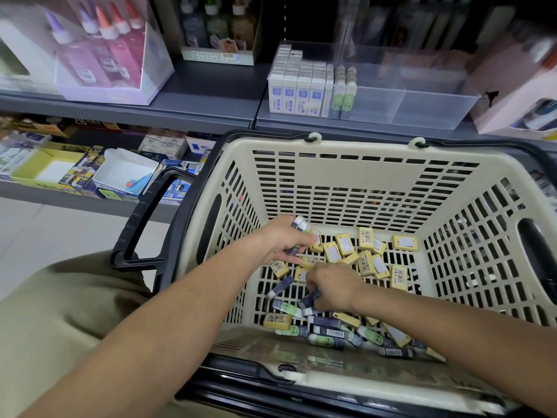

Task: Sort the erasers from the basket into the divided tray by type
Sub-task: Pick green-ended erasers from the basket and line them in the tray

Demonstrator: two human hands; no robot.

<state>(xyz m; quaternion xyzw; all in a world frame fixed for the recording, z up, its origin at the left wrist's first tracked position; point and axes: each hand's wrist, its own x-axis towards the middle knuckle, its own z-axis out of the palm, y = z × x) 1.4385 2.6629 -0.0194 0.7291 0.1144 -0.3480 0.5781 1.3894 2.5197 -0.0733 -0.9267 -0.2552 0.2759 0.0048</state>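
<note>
A cream plastic basket (346, 173) holds several yellow boxed erasers (345, 244) and several navy and green sleeved erasers (327, 330) on its floor. My left hand (284, 239) is inside the basket at the left and grips a small bunch of navy sleeved erasers (300, 226). My right hand (333, 286) reaches down to the basket floor, its fingers curled round one navy sleeved eraser (310, 301). On the shelf behind stands a clear divided tray (422, 95). Its left section holds white and blue boxed erasers (297, 86) and a few green sleeved erasers (345, 86).
The basket has black handles (141, 224) folded out to both sides. The grey shelf (211, 98) also carries glue bottles in a clear box (99, 49) at the left and a pink box (518, 86) at the right. A lower shelf at the left holds assorted stationery boxes (90, 173).
</note>
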